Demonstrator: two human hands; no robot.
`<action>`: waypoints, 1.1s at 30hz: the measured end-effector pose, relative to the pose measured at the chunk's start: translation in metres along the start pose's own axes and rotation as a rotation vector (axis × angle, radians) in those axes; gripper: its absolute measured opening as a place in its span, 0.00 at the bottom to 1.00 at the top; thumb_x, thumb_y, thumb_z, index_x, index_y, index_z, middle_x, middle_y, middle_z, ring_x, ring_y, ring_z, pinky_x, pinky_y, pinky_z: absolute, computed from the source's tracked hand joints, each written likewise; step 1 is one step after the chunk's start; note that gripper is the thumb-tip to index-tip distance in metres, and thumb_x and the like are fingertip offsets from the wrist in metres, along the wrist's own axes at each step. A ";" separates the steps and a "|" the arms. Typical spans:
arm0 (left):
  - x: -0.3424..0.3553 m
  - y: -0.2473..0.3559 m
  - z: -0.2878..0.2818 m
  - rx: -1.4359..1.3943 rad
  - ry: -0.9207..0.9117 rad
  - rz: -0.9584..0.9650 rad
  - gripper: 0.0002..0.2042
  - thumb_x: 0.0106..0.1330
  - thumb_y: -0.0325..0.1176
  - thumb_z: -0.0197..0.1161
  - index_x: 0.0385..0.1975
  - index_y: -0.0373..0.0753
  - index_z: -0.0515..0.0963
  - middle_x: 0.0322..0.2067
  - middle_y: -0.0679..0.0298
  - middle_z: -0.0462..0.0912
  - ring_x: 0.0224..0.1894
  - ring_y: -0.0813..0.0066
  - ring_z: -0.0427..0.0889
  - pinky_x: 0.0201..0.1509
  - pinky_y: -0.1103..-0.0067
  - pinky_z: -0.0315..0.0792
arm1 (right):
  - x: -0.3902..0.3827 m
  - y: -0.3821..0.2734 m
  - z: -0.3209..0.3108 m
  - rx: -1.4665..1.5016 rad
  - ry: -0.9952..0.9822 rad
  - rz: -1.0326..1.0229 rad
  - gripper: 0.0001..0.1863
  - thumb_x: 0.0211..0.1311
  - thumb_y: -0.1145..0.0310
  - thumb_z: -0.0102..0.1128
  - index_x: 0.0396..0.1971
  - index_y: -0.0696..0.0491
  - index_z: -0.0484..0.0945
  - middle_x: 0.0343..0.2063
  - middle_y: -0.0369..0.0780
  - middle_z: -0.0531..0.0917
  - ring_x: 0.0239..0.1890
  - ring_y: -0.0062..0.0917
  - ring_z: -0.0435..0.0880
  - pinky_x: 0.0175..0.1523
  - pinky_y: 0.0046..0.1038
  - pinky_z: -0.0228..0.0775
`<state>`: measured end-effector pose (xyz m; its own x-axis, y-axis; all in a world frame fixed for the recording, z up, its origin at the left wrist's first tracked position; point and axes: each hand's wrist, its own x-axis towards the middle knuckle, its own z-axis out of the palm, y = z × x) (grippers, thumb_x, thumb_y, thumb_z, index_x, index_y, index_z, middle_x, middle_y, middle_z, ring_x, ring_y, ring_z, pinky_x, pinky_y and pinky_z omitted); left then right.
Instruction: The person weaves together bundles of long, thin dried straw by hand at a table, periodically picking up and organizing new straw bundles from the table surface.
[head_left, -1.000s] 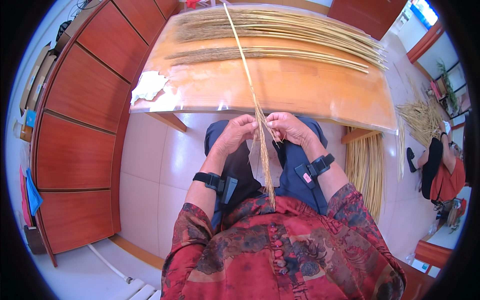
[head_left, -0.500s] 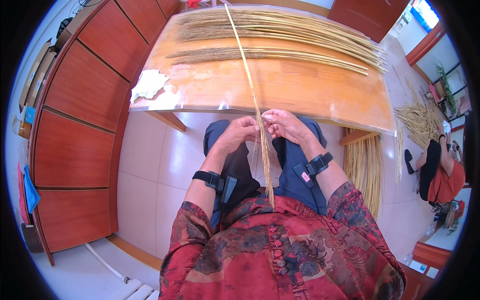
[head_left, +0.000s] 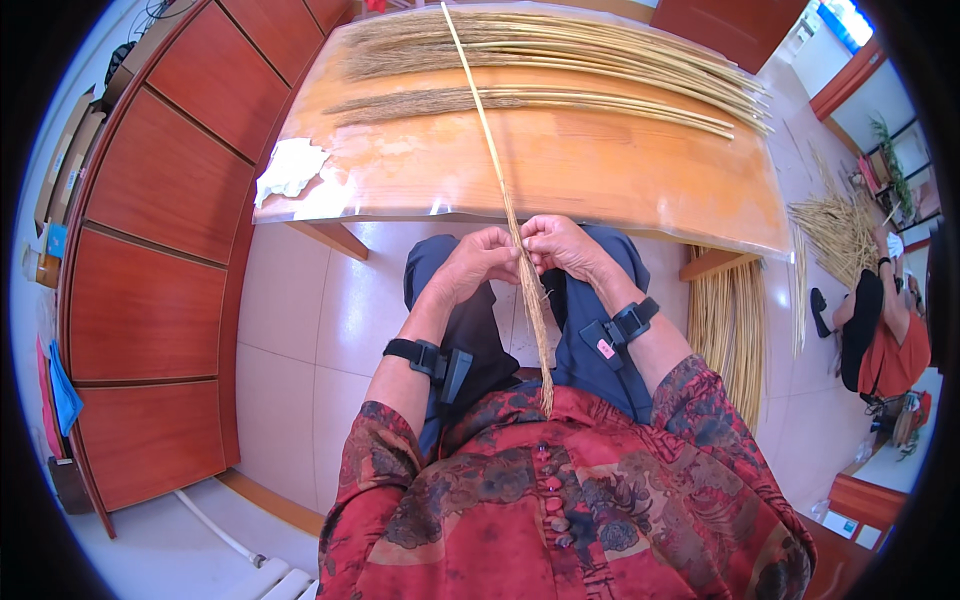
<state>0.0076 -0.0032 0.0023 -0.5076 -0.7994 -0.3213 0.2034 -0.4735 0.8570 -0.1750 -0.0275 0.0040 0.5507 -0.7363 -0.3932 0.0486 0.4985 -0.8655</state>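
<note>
A long, pale broomcorn stalk (head_left: 489,139) with a brushy tan head runs from over the table down to my lap. Its bristly tip points at my shirt, and the bare stem reaches across the table's far side. My left hand (head_left: 482,262) pinches it from the left where the bristles begin. From the right, my right hand (head_left: 562,246) closes its fingers at the same place; whether these grip the stalk or only a few fibres is hard to see. Both hands are above my knees, just before the table's near edge.
On the wooden table (head_left: 600,190), under a clear cover, lie a large broomcorn bundle (head_left: 560,58) and a smaller bundle (head_left: 540,98). Crumpled white paper (head_left: 291,167) is at its left. Red cabinets (head_left: 150,240) stand left. More stalks (head_left: 727,340) lie right, near another person (head_left: 885,340).
My hands stay together at the stalk with small finger movements. The stalk's upper end has shifted slightly left, and its bristly tip slightly right.
</note>
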 end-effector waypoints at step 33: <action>-0.001 0.001 -0.002 -0.129 -0.035 0.063 0.05 0.56 0.32 0.58 0.25 0.39 0.71 0.24 0.67 0.75 0.27 0.79 0.74 0.37 0.77 0.71 | -0.007 -0.006 -0.002 0.067 -0.071 0.055 0.07 0.52 0.68 0.55 0.28 0.55 0.71 0.20 0.34 0.74 0.20 0.14 0.73 0.26 0.17 0.69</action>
<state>0.0103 -0.0039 0.0025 -0.5190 -0.8166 -0.2527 0.3404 -0.4686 0.8152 -0.1812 -0.0261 0.0112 0.6118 -0.6736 -0.4147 0.0706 0.5686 -0.8196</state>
